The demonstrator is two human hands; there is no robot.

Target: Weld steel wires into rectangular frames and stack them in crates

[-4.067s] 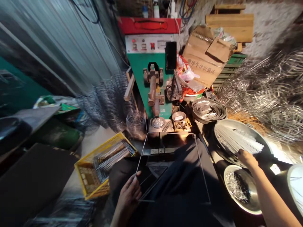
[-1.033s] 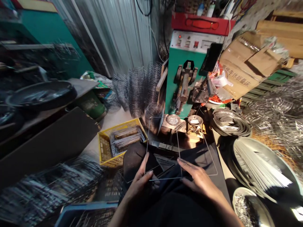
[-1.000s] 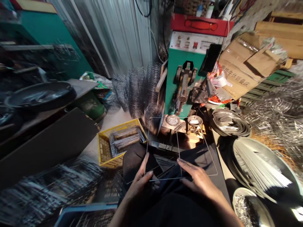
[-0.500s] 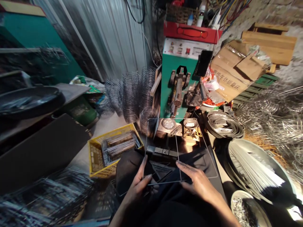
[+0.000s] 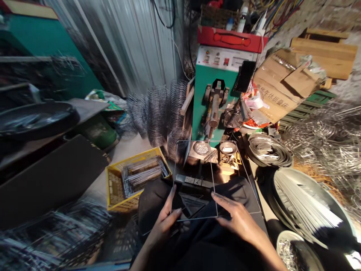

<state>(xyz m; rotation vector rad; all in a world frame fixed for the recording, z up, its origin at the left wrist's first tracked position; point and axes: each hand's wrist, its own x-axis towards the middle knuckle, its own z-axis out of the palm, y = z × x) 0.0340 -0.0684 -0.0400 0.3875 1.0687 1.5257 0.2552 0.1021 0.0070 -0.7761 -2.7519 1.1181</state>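
A thin rectangular wire frame (image 5: pixel 249 180) lies over my lap, its far edge near the green welding machine (image 5: pixel 217 84). A straight wire rod (image 5: pixel 213 177) crosses the frame from front to back. My left hand (image 5: pixel 166 221) grips the frame's near left side, fingers curled round the wire. My right hand (image 5: pixel 238 220) rests on the near edge, pinching the rod's end against it. Two small metal dishes (image 5: pixel 201 148) of tiny parts sit at the machine's base, just beyond the frame.
A yellow crate (image 5: pixel 113 184) of wire pieces stands at left. Wire coils (image 5: pixel 158 113) lean beside the machine. At right lie a pan of straight rods (image 5: pixel 304 199), a ring of coiled wire (image 5: pixel 267 150) and a bowl of clips (image 5: pixel 293 252). A cardboard box (image 5: pixel 282 90) sits behind.
Four seconds ago my right hand was reaching into the pan of rods; now it holds a rod laid on the frame. Over the last second the hands barely moved.
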